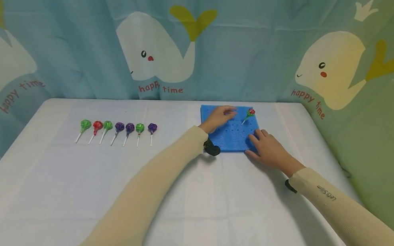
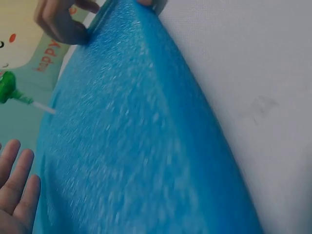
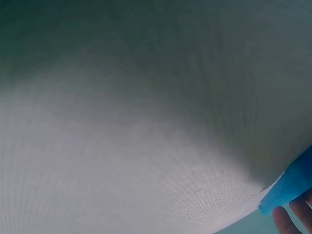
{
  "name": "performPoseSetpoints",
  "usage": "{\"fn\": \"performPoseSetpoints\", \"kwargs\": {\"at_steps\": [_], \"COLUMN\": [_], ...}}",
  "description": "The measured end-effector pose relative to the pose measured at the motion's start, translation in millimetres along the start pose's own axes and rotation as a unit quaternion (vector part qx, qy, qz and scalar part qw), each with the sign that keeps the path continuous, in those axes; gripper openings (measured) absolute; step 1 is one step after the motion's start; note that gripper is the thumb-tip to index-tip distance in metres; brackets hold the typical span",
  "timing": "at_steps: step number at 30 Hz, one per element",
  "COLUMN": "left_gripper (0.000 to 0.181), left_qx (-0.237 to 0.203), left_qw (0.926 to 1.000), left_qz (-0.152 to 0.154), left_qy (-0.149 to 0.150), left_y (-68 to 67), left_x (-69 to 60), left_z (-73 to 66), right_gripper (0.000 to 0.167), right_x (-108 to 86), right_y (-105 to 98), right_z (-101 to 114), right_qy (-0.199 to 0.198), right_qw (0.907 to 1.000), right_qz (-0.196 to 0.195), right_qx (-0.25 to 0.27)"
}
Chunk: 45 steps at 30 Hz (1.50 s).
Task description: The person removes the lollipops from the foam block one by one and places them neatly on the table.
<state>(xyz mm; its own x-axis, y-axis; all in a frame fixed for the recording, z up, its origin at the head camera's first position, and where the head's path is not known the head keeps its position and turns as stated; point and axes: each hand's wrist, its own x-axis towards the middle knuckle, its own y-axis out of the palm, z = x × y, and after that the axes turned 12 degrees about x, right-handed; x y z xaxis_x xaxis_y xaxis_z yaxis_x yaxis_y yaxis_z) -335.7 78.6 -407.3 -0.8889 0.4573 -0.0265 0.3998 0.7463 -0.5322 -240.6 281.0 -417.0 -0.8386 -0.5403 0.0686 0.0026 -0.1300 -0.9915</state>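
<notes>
A blue foam board [image 1: 233, 137] dotted with small holes lies toward the right of the table. One green-and-red wrapped lollipop [image 1: 250, 113] stands tilted in it near the far right; in the left wrist view its green head [image 2: 8, 87] and white stick show. My left hand [image 1: 220, 118] hovers over the board's left part, fingers loosely extended and holding nothing. At the near right corner my right hand [image 1: 268, 148] holds the board, thumb at the front edge and fingers along the right side. The right wrist view catches only some fingertips [image 3: 282, 220] beside the blue board.
Several wrapped lollipops, including a red one [image 1: 97, 125] and a purple one [image 1: 152, 128], lie in a row on the left of the white-covered table [image 1: 67, 189]. A curtain [image 1: 241, 43] with whale prints hangs behind the far edge.
</notes>
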Motion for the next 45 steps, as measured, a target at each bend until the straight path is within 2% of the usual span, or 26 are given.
{"fn": "performPoseSetpoints", "kwargs": {"at_steps": [10, 19, 27, 35, 45], "left_gripper": [0.040, 0.044, 0.043, 0.032, 0.028], "left_qx": [0.010, 0.030, 0.022, 0.045, 0.024], "left_qw": [0.9990, 0.9959, 0.9969, 0.9968, 0.9988], "left_qz": [0.043, 0.085, 0.074, 0.065, 0.041], "left_qy": [0.010, -0.008, -0.014, 0.010, 0.011], "left_y": [12.6, 20.7, 24.8, 24.8, 24.6], "left_x": [11.2, 20.3, 18.9, 17.9, 15.3], "left_z": [-7.8, -16.0, -19.1, -17.9, -14.1], "right_gripper": [0.050, 0.051, 0.052, 0.053, 0.051], "right_x": [0.5, 0.3, 0.0, -0.6, -0.7], "right_y": [1, 1, 1, 3, 3], "right_z": [-2, -3, -2, -2, -2], "right_qy": [-0.005, -0.006, -0.005, -0.007, -0.008], "right_qw": [1.0000, 1.0000, 1.0000, 0.9999, 0.9999], "right_qz": [-0.001, -0.002, -0.002, -0.009, -0.009], "right_qx": [-0.004, -0.006, -0.005, -0.006, -0.004]}}
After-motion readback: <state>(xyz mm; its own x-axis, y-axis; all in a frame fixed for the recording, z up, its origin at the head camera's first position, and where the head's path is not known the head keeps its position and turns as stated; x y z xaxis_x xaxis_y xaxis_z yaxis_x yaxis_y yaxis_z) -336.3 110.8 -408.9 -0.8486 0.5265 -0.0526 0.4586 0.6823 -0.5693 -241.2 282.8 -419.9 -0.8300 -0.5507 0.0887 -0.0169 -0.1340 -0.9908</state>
